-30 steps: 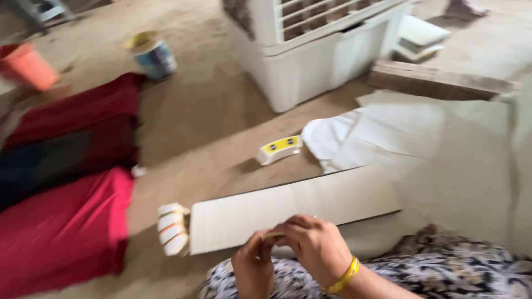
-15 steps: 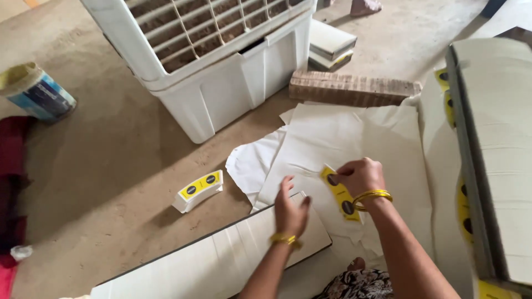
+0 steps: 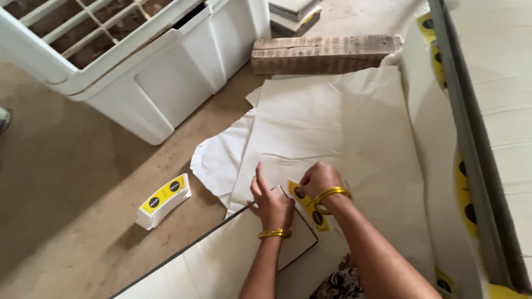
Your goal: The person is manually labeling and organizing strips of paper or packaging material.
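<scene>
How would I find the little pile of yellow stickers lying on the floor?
Start at the big white plastic cooler at the top left. On the bare brown floor below it lies a small curved stack of labels. It is alone, left of the paper sheets, yellow on top with two dark dots.

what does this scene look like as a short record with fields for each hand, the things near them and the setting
left hand: left hand flat on the corner of a pale board, fingers spread
right hand: right hand pinching one end of a yellow label strip with dark round spots
under the hands: large cream paper sheet spread on the floor
nearby: stack of curved yellow labels on the brown floor, left of the hands
behind: white plastic cooler; wooden block
right edge: tall pale panel bearing more yellow labels
</scene>
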